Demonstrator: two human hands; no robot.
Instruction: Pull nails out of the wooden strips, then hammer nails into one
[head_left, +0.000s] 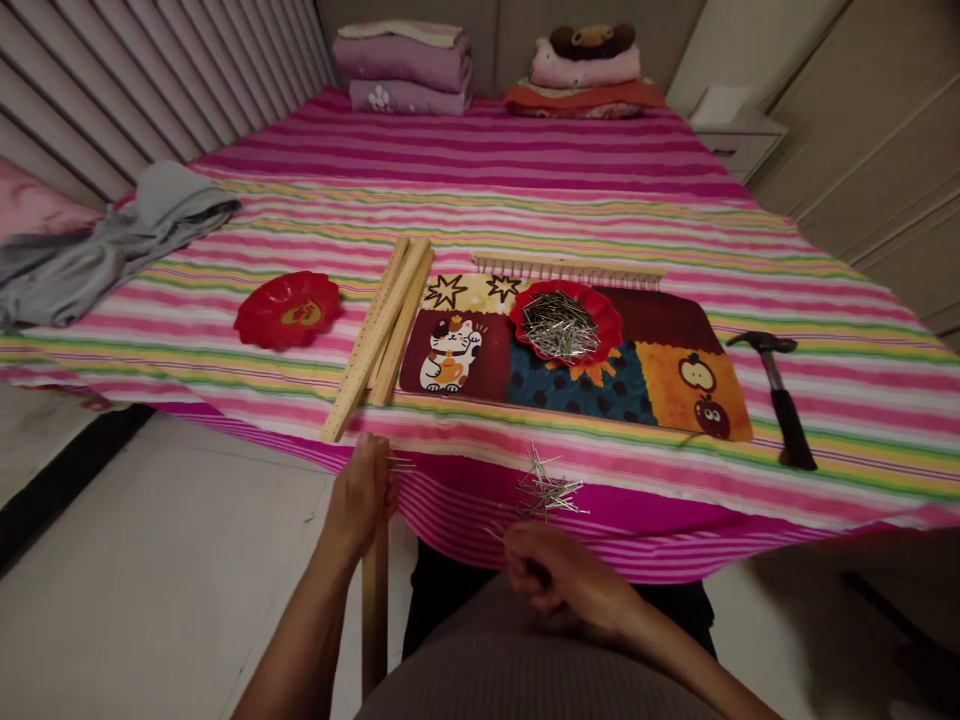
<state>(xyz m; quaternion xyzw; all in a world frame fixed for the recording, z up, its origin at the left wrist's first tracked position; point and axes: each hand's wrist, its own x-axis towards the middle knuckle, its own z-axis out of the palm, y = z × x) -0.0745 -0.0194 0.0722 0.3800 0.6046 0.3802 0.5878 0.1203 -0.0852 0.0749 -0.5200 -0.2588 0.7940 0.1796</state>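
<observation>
Nearest the person, the right hand (559,580) hovers over the lap with its fingers curled inward; whether it pinches anything cannot be told. The left hand (364,495) is closed around the top of a wooden strip (374,600), a pale, narrow slat standing upright beside the knee, with a few thin pins (401,463) poking out past the fingers. Just beyond the right hand, a loose pile of pins (547,490) lies on the edge of the striped bedsheet (825,330). Farther on sit more wooden slats (382,325), a red dish (564,322) heaped with pins on a patterned mat (675,385), and a hammer (784,400).
</observation>
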